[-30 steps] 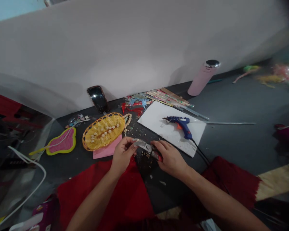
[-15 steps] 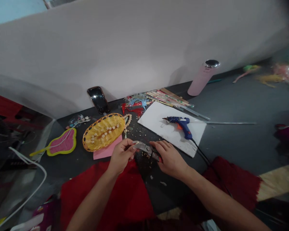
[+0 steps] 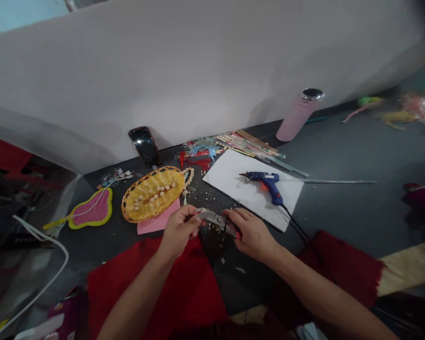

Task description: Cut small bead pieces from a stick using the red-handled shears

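My right hand point(image 3: 253, 234) is closed around the red handles of a pair of metal cutters point(image 3: 217, 220), whose blades point left. My left hand point(image 3: 179, 230) is pinched at the blade tips, holding something too small to name. Both hands hover over the dark floor, where small pale scraps point(image 3: 219, 245) lie scattered below them. A yellow woven basket point(image 3: 152, 193) with several pale beads in it sits just left of my left hand, on a pink sheet point(image 3: 156, 222).
A blue glue gun point(image 3: 267, 185) lies on a white board point(image 3: 233, 177). Coloured sticks point(image 3: 244, 141), a phone point(image 3: 145, 146) leaning on the wall, a pink bottle point(image 3: 299, 115), a pink-and-yellow mat point(image 3: 90, 212) and a white cable point(image 3: 38, 236) surround the spot. Red cloth point(image 3: 177, 283) covers my lap.
Almost nothing differs; my hands and the cutters have shifted very slightly while staying joined at the blade tips.
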